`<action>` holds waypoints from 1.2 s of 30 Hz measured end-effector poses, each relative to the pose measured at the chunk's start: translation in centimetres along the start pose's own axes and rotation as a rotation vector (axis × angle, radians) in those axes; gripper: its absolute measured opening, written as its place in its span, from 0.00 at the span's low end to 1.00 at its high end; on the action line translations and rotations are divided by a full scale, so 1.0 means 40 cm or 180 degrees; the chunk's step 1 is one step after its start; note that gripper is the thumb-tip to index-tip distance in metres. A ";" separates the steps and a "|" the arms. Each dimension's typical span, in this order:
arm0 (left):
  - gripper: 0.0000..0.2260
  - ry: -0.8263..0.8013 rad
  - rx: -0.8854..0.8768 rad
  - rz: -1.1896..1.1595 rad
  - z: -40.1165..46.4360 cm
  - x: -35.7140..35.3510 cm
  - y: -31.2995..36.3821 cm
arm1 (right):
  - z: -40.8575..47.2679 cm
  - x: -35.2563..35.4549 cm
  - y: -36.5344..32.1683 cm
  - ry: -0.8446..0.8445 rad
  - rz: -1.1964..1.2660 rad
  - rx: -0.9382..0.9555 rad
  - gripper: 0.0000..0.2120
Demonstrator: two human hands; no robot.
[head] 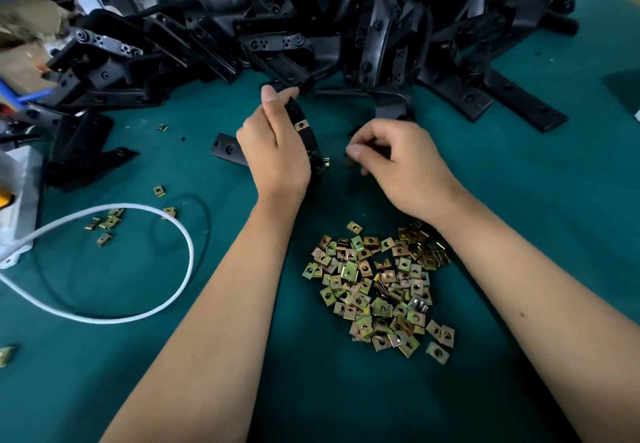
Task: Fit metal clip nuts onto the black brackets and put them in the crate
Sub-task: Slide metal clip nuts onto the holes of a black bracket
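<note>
A black bracket (306,137) is gripped in the left hand (277,151), the fingers curled round its upper end with the thumb laid along the top, so that it is held upright just above the green table (519,200). One brass-coloured clip nut (300,125) is already seated on the bracket's edge, and a second glint of metal is seen lower down at (325,162), though whether that one is fully pushed home cannot be told. The right hand (405,165) is held just right of the bracket with its fingers curled and the thumb pressed to the fingertips; a small dark shape is pinched there, but what it is cannot be made out, as the hand is blurred.

Nearer than both hands, a loose heap of clip nuts (377,290) is spread on the table, and a few strays (104,222) are scattered to the left beside a loop of white cable (180,234). Along the far edge a large pile of bare brackets (311,20) is stacked.

No crate is seen. The work is judged to be in an early or middle stage: one bracket is partly fitted, while many brackets and nuts are left untouched, and the placing of this bracket is not yet done.
</note>
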State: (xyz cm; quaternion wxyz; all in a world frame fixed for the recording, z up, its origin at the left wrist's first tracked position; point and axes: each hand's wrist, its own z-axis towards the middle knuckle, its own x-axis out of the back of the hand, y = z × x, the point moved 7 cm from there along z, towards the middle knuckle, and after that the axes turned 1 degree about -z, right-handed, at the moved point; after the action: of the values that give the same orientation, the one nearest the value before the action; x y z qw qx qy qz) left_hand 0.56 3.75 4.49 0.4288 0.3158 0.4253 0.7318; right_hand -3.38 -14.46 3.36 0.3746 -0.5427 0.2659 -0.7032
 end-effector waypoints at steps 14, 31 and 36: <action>0.24 -0.0273 -0.0209 0.0148 -0.027 -0.040 0.014 | -0.009 -0.014 -0.003 0.0097 0.1869 -0.0193 0.05; 0.25 -0.0119 -0.0074 0.0062 -0.023 -0.028 0.009 | -0.020 -0.018 -0.002 0.0271 0.2137 -0.0456 0.02; 0.24 -0.0061 -0.0145 0.0099 -0.024 -0.027 0.010 | -0.022 -0.022 -0.006 0.0340 0.2015 -0.0431 0.03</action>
State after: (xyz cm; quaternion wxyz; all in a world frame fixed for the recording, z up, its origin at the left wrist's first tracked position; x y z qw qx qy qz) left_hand 0.10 2.33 4.34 0.4285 0.3196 0.3994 0.7448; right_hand -4.18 -13.63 2.83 0.5232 -0.4191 0.4868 -0.5600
